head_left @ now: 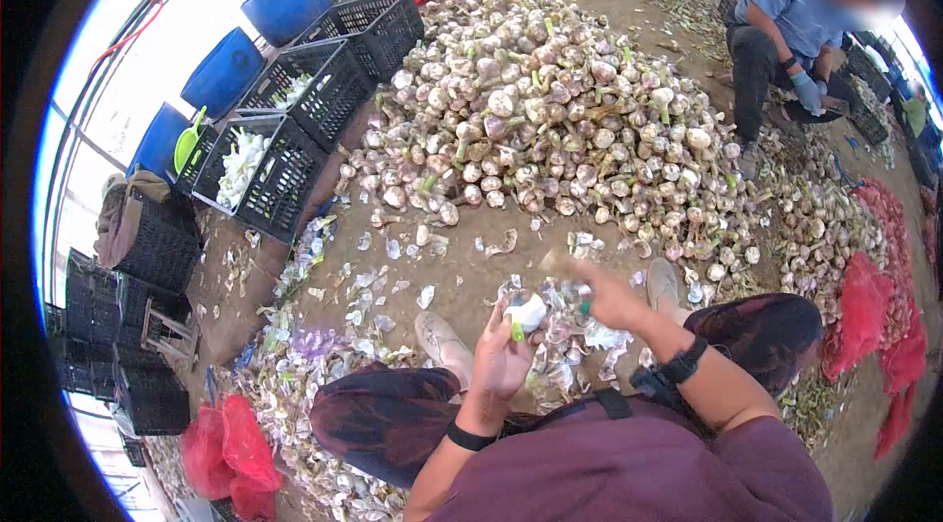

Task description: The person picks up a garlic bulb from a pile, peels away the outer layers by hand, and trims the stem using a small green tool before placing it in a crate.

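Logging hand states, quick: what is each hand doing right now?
Left hand: closed on a garlic bulb.
Right hand: motion-blurred, grip cannot be told.

Papery garlic bulb (530,311), black plastic crates (280,168), prob. matt.

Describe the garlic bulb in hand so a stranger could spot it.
Below the big garlic pile, at the picture's lower middle, the left hand holds one bulb. It is clean white with a green stub, unlike the purplish heads piled behind.
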The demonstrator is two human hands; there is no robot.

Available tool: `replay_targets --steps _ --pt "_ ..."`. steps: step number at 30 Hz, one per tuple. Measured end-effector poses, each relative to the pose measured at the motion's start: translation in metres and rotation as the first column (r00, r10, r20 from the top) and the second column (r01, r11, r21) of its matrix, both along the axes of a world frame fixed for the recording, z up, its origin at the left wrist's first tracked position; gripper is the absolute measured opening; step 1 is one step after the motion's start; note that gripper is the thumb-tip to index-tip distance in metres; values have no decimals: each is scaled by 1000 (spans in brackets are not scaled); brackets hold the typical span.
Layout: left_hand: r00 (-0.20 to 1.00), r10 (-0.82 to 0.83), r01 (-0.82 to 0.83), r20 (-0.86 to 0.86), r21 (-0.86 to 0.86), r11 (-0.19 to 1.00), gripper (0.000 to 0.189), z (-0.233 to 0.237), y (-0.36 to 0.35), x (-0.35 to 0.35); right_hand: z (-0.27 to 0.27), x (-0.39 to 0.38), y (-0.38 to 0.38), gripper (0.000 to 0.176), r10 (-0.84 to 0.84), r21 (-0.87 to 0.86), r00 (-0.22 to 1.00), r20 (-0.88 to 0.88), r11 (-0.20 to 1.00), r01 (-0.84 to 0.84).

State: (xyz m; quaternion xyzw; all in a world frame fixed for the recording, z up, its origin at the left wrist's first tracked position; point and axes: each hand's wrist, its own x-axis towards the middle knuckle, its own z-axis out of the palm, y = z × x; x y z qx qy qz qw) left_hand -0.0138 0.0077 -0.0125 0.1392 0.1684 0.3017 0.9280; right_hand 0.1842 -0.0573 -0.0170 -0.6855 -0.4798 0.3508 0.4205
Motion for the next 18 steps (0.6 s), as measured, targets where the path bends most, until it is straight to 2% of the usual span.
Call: replay_targets --steps 1,2,4,7,8,15,18 --pt "999 46 -47 -29 -28 998 39 -3 2 1 10 -7 0 43 198 0 980 -31 980 -198" --pt "999 47 -47 12 -25 999 37 -4 3 2 22 -12 2 39 159 43 987 25 986 -160" --pt "994 92 -94 -59 -28 995 38 1 3 6 53 -26 6 32 69 135 990 125 987 -86" --pt "991 98 -96 -91 28 995 36 3 2 6 74 -37 14 23 37 261 925 379 954 -145" --pt "991 100 -94 -92 66 993 36 5 2 7 68 -40 17 17 -44 360 900 433 924 -128" --pt "966 171 -150 -196 121 981 35 10 2 3 64 -45 20 13 -66 382 709 702 875 -298" --pt "958 178 -147 -224 145 978 32 9 2 1 67 -45 22 14 -15 334 661 750 872 -358"
